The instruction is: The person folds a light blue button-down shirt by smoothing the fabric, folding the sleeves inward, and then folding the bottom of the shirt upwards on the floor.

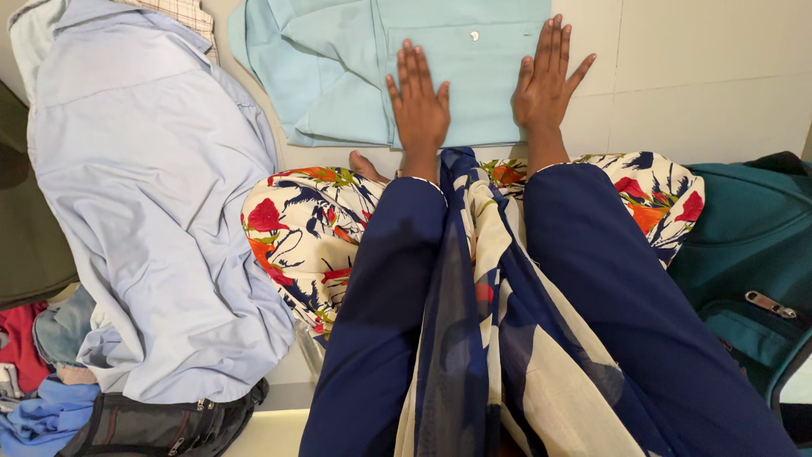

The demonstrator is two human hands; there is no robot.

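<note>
- Shirt [355, 76], pale teal, partly folded, flat on floor [702, 68] ahead of knees; long axis across view, button pocket under hands, looser bulk to left.
- Left hand [419, 106]: spread, palm down, pressing fold.
- Right hand [545, 80]: spread, flat, on right edge.
- Best done, probably: even pressure, smoothing outward, edges kept square.
- Blue shirt [152, 211] heaped at left; teal bag [744, 245] at right.

2 hands [419, 106] [545, 80], 2 shirts [338, 76] [152, 211], 2 bags [744, 254] [161, 423].
</note>
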